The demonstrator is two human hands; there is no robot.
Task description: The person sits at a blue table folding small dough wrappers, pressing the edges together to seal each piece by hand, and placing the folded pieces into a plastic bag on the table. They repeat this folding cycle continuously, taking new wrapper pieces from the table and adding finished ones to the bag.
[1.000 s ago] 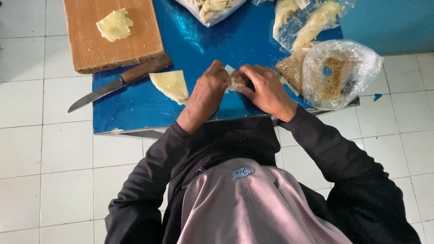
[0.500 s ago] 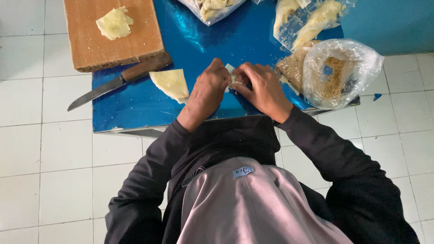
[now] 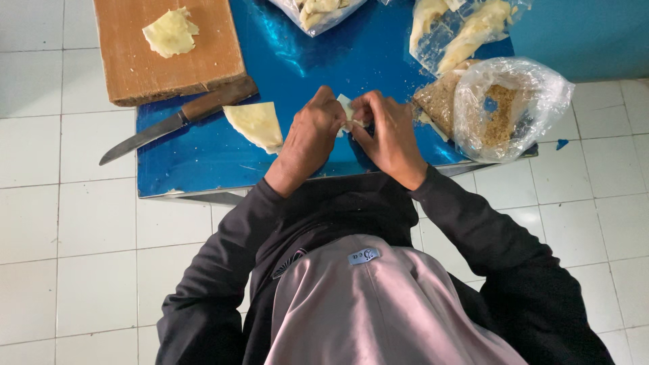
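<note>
Both my hands meet over the blue table (image 3: 203,169), pinching a small pale dough wrapper (image 3: 347,110) between their fingertips. My left hand (image 3: 309,138) grips its left side and my right hand (image 3: 389,132) its right side; most of the piece is hidden by my fingers. Just left of my left hand a pale triangular dough piece (image 3: 255,124) lies flat on the table.
A wooden cutting board (image 3: 145,64) with a dough piece (image 3: 170,32) sits at the back left. A wooden-handled knife (image 3: 179,119) lies in front of it, blade over the table's left edge. Plastic bags of crumbs (image 3: 503,108) and of dough (image 3: 460,30) stand at the right.
My hands have stayed together on the dough wrapper, with fingers shifting slightly around it. Nothing else on the table has moved.
</note>
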